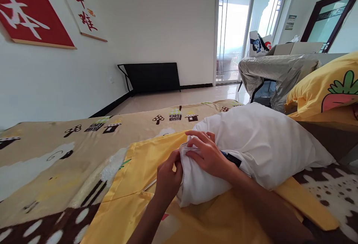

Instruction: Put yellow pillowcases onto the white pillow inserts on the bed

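Observation:
A white pillow (265, 143) lies with its near left end folded, over a yellow pillowcase (120, 188) spread flat on the bed. My left hand (168, 175) pinches the edge of that end, thumb and fingers pressed together. Over the top of the same end, my right hand (205, 152) grips the fabric with bent fingers. A black label (234, 159) sticks out of the pillow's seam beside my right wrist. Left of my left hand, a slit with a pale edge shows in the pillowcase. My forearms cover part of the yellow cloth.
Beneath everything is a beige and brown patterned blanket (92, 162). On the right, a yellow pillow with a carrot print (335, 87) rests on a box. Farther back stand a plastic-covered table (279, 63) with cartons and a black folded panel (152, 77) against the wall.

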A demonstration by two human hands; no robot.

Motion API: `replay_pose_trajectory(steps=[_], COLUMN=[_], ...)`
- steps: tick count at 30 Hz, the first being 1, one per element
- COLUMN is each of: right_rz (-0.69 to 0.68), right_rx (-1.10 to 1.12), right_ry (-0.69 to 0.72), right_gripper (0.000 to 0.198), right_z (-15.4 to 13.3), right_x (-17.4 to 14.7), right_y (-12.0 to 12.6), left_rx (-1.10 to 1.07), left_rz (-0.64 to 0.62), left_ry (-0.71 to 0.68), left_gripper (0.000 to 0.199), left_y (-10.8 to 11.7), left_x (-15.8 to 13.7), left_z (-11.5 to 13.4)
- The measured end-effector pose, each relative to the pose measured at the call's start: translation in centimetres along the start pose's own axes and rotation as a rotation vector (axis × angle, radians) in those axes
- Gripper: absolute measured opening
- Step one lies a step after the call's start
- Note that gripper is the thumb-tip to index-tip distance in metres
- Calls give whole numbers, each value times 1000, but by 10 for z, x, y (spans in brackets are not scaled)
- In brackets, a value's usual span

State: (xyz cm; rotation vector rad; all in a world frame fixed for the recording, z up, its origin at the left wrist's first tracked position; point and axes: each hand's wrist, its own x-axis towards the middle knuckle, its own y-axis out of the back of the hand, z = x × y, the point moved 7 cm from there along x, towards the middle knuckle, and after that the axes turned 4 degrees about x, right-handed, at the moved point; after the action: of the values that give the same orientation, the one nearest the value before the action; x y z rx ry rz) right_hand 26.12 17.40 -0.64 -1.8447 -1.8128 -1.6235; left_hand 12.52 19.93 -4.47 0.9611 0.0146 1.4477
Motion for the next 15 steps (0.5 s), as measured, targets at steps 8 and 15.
replay_pose_trajectory(steps=[8,15], right_rz=[-444,-331], right_rx=[22,-27], right_ry=[-127,-136], right_gripper=[19,11], right_z=[29,34], right_x=[-4,-3], right_y=[-41,-42], left_rx=[-61,-158], left_rz=[-134,229], left_ry=[-123,202], left_gripper=[25,29], left_y=[-10,17], left_x=[-8,11], left_z=[30,-36])
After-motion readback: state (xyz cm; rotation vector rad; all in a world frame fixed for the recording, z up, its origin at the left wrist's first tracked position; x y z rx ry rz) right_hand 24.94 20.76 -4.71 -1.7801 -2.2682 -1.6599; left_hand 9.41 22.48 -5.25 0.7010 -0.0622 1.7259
